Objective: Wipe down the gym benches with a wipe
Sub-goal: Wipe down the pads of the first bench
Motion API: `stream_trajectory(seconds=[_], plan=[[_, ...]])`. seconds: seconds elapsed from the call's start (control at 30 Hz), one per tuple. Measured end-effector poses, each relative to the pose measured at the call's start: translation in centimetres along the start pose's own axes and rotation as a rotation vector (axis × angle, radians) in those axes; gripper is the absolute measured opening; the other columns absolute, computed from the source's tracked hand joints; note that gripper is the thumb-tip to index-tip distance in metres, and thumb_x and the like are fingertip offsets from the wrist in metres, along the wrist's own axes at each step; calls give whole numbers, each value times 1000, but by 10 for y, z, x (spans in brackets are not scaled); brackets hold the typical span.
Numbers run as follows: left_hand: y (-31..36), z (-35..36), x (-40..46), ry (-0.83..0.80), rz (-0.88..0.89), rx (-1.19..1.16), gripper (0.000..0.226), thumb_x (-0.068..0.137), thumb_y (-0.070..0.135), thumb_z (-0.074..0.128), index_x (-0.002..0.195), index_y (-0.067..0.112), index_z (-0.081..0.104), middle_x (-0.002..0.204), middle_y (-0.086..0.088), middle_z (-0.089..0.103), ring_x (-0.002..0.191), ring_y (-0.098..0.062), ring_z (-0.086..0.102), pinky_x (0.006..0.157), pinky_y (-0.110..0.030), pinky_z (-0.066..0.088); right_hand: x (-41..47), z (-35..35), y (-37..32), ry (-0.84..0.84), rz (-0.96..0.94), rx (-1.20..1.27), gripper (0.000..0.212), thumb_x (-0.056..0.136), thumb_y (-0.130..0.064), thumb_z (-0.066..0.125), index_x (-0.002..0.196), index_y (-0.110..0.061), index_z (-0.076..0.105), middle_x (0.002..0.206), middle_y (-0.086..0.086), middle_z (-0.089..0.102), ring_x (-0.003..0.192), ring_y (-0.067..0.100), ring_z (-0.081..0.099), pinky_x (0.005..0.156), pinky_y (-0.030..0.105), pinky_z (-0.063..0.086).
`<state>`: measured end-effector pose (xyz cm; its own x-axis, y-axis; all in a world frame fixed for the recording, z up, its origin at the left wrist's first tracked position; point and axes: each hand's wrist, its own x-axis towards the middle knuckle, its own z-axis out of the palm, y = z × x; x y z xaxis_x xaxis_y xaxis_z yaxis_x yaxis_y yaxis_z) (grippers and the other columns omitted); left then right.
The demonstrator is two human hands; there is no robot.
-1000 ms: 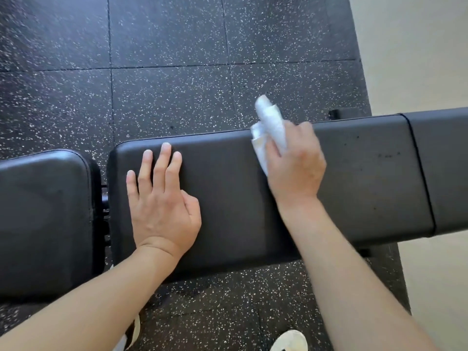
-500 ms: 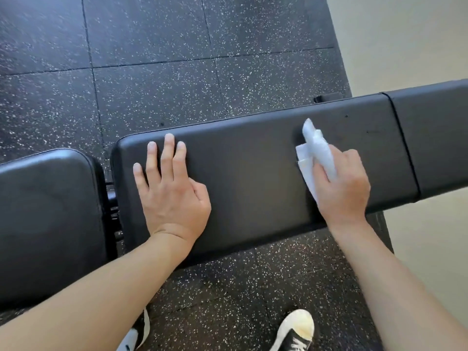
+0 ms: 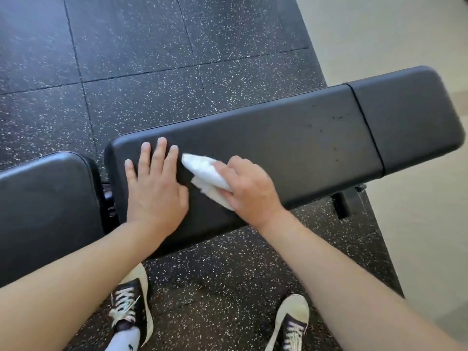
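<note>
Black padded vinyl covers the bench pad, which runs across the view above speckled rubber floor tiles. The left hand lies flat on the pad near its left end, fingers straight and slightly spread. The right hand grips a crumpled white wipe with curled fingers and presses it against the pad surface, just beside the left hand. A second black pad sits at left. Two laced sneakers stand on the floor below the bench
</note>
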<state>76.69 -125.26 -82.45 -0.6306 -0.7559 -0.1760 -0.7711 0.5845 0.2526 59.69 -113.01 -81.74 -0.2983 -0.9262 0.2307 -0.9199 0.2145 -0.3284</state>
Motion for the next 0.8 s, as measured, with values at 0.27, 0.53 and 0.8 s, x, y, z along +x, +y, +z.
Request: stream_trajectory(seconds=[0.27, 0.53, 0.8], plan=[[83, 8, -1, -92, 406, 67, 67, 94, 24, 43, 160, 9, 40, 172, -12, 26, 159, -37, 21, 123, -67, 23, -49, -70, 138, 146, 601, -65, 57, 93, -53, 45, 118, -9, 72, 91, 12, 55, 78, 34, 54, 66, 47, 51], [180, 34, 85, -50, 474, 105, 60, 107, 36, 32, 162, 12, 32, 173, -10, 22, 160, -36, 16, 123, -66, 19, -79, -46, 100, 92, 288, -24, 33, 99, -28, 64, 122, -6, 71, 87, 8, 55, 71, 25, 52, 60, 41, 48], [186, 52, 94, 121, 436, 6, 62, 95, 36, 40, 156, 26, 41, 168, 1, 35, 157, -29, 27, 128, -56, 17, -105, -101, 257, 256, 656, -116, 33, 93, -38, 55, 101, -10, 70, 87, 8, 54, 72, 31, 51, 60, 44, 51]])
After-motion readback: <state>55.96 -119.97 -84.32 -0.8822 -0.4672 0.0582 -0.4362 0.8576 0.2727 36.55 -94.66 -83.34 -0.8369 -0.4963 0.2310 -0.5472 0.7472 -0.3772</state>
